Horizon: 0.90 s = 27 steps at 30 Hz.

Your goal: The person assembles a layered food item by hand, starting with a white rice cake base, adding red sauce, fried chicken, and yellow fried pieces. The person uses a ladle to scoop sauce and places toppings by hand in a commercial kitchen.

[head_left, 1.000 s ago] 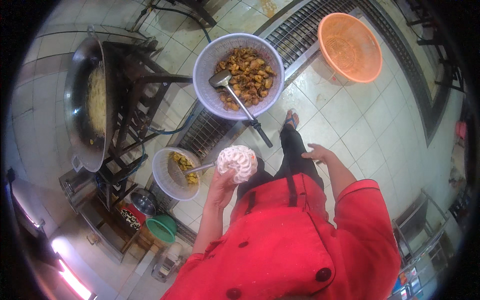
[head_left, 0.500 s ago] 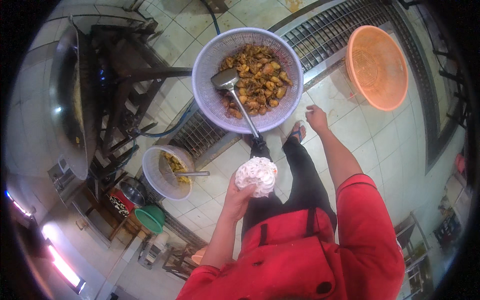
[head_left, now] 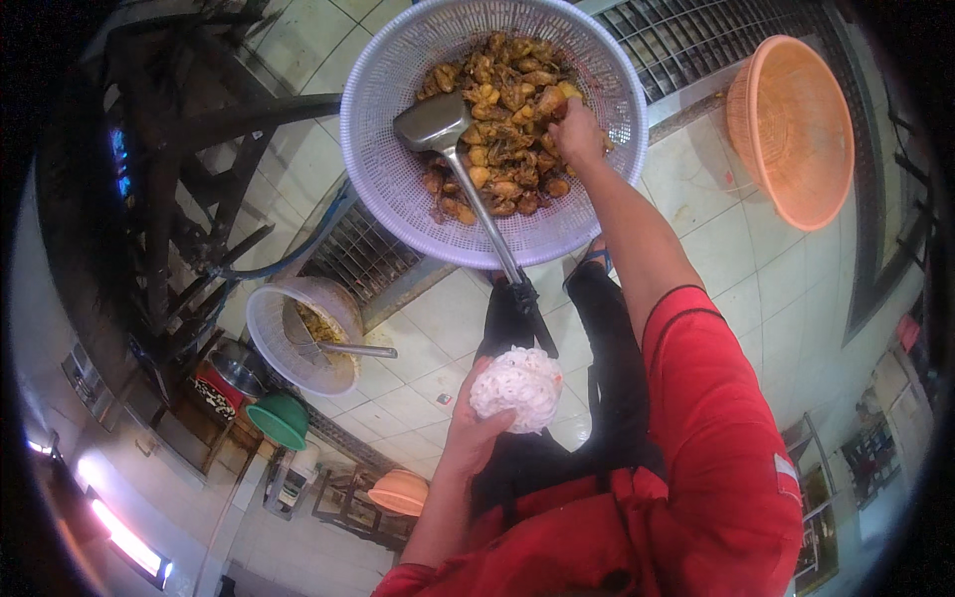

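A white, ruffled round cracker [head_left: 517,388] is held in my left hand [head_left: 471,430], thumb across its lower side, in front of my legs. My right hand [head_left: 578,135] reaches into a big lilac mesh basket [head_left: 383,204] and pinches a browned piece of cooked food [head_left: 549,103] at the right of the heap. Yellow-brown cooked pieces [head_left: 497,129] fill the basket's middle. Across them lies a metal wok spatula [head_left: 435,123], its dark-ended handle sticking out over the near rim toward me.
An orange basket [head_left: 796,139] stands at the right near a floor grate [head_left: 686,40]. Left of my legs is a white tub [head_left: 269,348] with yellowish food and a ladle [head_left: 353,349]. A dark metal stand [head_left: 149,189] and a green basin [head_left: 280,420] are further left.
My right hand has moved forward and left from beside the basket into the food. The lilac basket now appears larger in view. The cracker stays in my left hand, slightly lower.
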### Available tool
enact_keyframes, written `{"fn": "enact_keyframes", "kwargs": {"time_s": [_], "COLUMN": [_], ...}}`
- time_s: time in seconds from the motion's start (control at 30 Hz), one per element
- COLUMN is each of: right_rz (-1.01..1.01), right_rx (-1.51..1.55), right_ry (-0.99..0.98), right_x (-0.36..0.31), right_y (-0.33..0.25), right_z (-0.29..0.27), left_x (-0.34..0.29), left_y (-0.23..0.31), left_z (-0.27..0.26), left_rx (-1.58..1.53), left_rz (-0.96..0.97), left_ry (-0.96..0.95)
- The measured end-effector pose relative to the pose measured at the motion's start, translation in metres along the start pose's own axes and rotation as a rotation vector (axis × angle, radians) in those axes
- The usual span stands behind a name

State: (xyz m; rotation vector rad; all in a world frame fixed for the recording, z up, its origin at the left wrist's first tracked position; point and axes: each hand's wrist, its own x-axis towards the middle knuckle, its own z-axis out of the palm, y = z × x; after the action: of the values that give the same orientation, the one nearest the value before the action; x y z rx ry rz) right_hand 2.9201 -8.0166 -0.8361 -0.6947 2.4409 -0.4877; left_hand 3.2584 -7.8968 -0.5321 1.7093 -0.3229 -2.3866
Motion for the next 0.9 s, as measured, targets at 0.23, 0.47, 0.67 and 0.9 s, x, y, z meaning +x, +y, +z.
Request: {"fn": "enact_keyframes", "kwargs": {"time_s": [0.23,0.47,0.67,0.9], "right_rz": [-0.001,0.255,0.363,0.417], "right_rx": [0.115,0.822,1.144,1.162], "right_ry": [0.080,-0.042,-0.209,-0.279], "right_x": [0.007,0.019,-0.004,-0.014], "right_y": [0.007,0.043,0.068,0.081], "right_z": [0.018,-0.004,-0.005,0.007], "left_x": [0.008,0.008,0.007,0.006], "left_y": [0.003,0.006,0.007,-0.001], "left_z": [-0.007,-0.001,0.003,-0.003], "left_rx": [-0.034,-0.057,-0.049,-0.031], "left_rz": [-0.032,-0.041,-0.059,-0.053], "left_ry": [-0.006,-0.058,-0.058,-0.040]}}
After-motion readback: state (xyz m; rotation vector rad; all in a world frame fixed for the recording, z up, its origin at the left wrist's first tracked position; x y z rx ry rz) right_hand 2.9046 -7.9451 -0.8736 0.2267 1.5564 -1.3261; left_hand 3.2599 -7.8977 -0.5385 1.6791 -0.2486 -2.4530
